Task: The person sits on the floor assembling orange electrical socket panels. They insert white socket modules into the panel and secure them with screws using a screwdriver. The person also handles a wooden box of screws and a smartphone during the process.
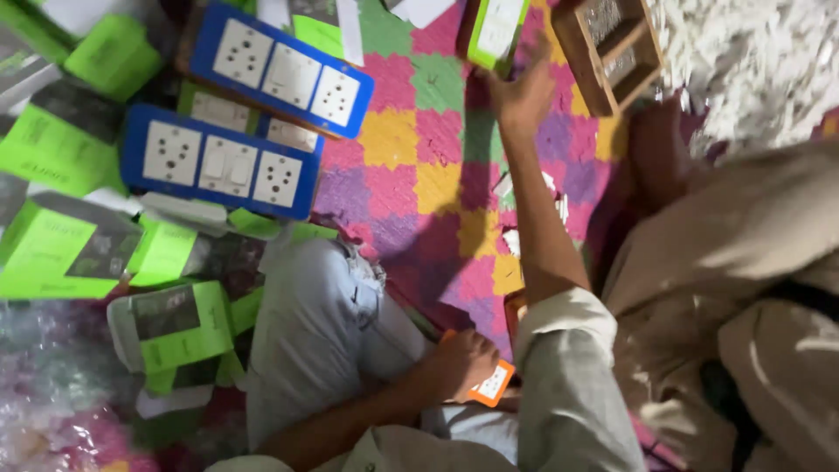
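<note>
My left hand [459,363] rests by my lap, shut on a small white switch plate with an orange frame [494,385]. My right hand [524,87] is stretched far forward over the colourful puzzle mat [437,166], fingers spread. Its fingertips are at the lower edge of a green carton holding a white plate [494,31]; blur hides whether they touch. My grey-trousered knee [315,323] lies left of the left hand.
Two blue-framed boards of white sockets and switches [280,74] [218,162] lie at the upper left among several green cartons [61,140]. A wooden compartment box [612,48] stands right of my right hand. White shreds [752,61] fill the top right. Beige clothing [743,288] covers the right side.
</note>
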